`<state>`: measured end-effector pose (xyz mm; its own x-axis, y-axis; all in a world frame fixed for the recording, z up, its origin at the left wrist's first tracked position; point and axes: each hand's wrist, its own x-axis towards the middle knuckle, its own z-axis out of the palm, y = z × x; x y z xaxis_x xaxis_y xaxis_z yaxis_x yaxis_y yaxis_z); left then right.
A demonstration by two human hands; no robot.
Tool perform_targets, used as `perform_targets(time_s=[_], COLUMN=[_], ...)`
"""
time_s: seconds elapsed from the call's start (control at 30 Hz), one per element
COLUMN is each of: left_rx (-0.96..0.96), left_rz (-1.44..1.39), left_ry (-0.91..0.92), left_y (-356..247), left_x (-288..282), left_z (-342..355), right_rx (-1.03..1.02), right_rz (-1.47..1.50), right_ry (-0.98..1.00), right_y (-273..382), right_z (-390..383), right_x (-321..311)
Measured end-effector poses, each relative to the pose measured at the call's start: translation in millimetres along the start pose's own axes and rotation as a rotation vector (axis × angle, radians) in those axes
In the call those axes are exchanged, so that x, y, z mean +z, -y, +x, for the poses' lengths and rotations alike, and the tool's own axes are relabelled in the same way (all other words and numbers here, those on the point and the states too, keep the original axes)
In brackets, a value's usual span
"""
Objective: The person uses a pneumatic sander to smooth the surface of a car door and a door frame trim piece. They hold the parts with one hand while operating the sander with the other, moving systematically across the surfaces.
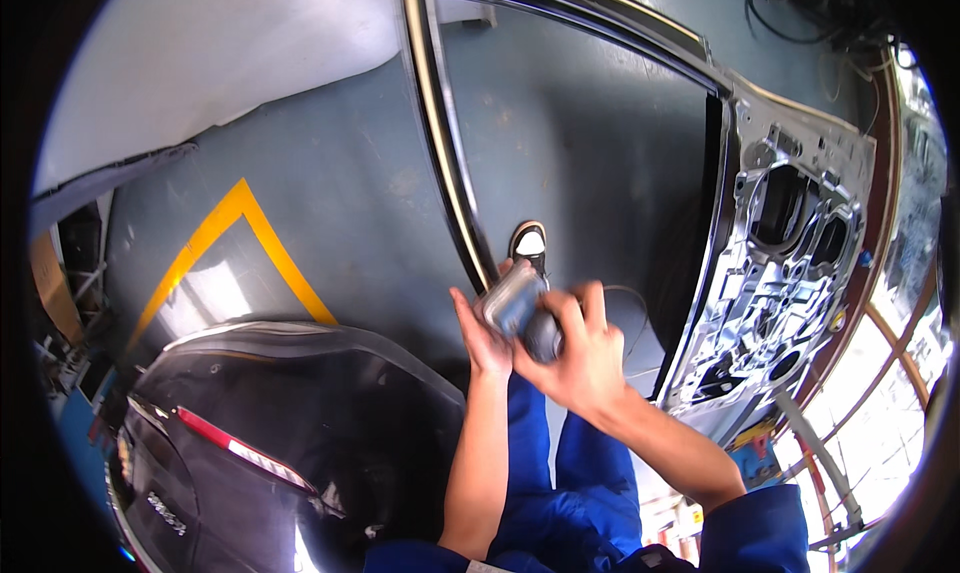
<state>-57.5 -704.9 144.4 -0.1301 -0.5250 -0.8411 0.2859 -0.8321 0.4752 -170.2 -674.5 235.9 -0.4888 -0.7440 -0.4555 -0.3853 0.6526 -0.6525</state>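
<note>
In the middle of the head view, my left hand point(485, 343) is palm up under a small see-through, silvery box-like object point(512, 298), its thumb standing apart. My right hand point(590, 358) has its fingers wrapped round a dark grey rounded object point(543, 335) that meets or overlaps the box's near side. Motion smears both objects, so I cannot tell their exact kind. Just beyond my hands stands a bare car door point(735, 243); the lower end of its window-frame bar point(445, 163) passes behind my left fingers.
A dark car body part point(330, 403) with a red and white lamp strip point(245, 448) lies at the lower left. A yellow line point(260, 223) marks the grey floor point(350, 183). A white panel point(230, 53) fills the upper left. Cables point(790, 23) hang at the upper right.
</note>
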Motion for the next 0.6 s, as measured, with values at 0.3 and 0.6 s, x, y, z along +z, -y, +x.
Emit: perform_targets(time_s=[0.3, 0.6], left_rx=[-0.127, -0.105], left_rz=[-0.034, -0.136], left_ry=[0.235, 0.316], left_y=[10.1, -2.9], left_x=[-23.6, -23.4], left_z=[6.7, 6.4], right_rx=[-0.101, -0.207], right_rz=[-0.226, -0.164], right_ry=[-0.27, -0.036], right_y=[137.5, -36.9], right_z=[189.7, -40.2], right_x=[-36.6, 22.1])
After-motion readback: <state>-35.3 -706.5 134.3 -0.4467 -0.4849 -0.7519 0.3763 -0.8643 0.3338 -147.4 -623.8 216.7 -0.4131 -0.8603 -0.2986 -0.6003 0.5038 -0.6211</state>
